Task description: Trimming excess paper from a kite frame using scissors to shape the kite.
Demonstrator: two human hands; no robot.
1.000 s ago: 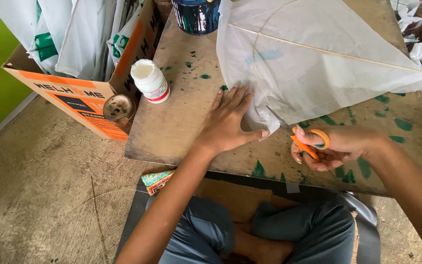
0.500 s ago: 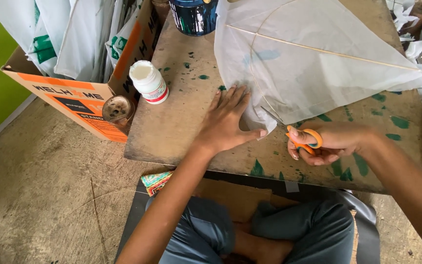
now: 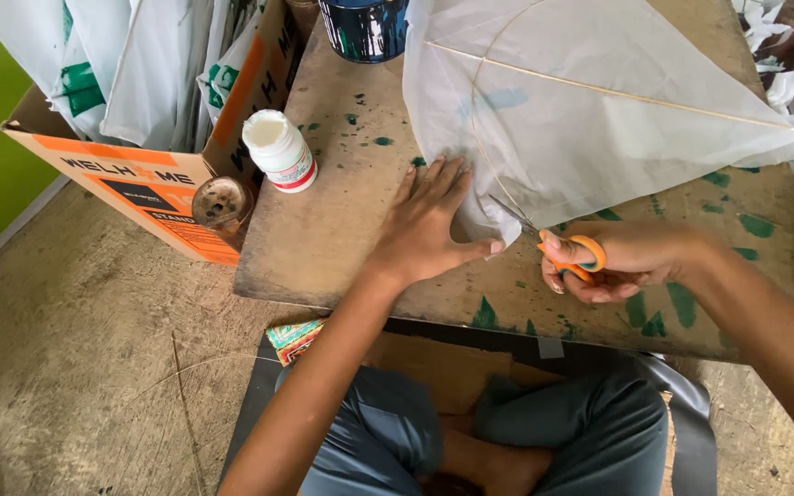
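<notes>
Nearest the camera, crossed legs in grey-blue trousers (image 3: 507, 441), seated at the counter's (image 3: 342, 239) near edge at 6 o'clock.

Right hand (image 3: 627, 262) clenched as a grip around orange-handled scissors (image 3: 562, 248), fingers through the loops, thin metal blades pointing toward 10 o'clock and biting into the bottom corner of the kite (image 3: 590, 110). Blade tips partly hidden under the paper, so possibly mid-cut, hard to tell.

Left hand (image 3: 429, 225) at 9 o'clock of the scissors, just beside them, released and flat, fingers spread, palm pressing the kite's lower edge down onto the counter; thumb tip nearly at the blades.

Kite at 12 to 1 o'clock of both hands: thin, translucent white paper, diamond-shaped, slightly wrinkled, stiffened by a straight pale stick across it and a slim bowed stick curving through it.

Counter of worn brown board, rough, spotted and smeared with green paint.

At 10 o'clock of the left hand, well apart, a small white plastic bottle (image 3: 279, 152) with a red band, upright. Beyond it, at 11 o'clock, a cardboard box (image 3: 130, 174) with orange panels, stuffed with white sheets. A small round tin (image 3: 221, 202) against the box.

Farthest, at 12 o'clock, a dark blue container (image 3: 365, 28) at the counter's far edge.
</notes>
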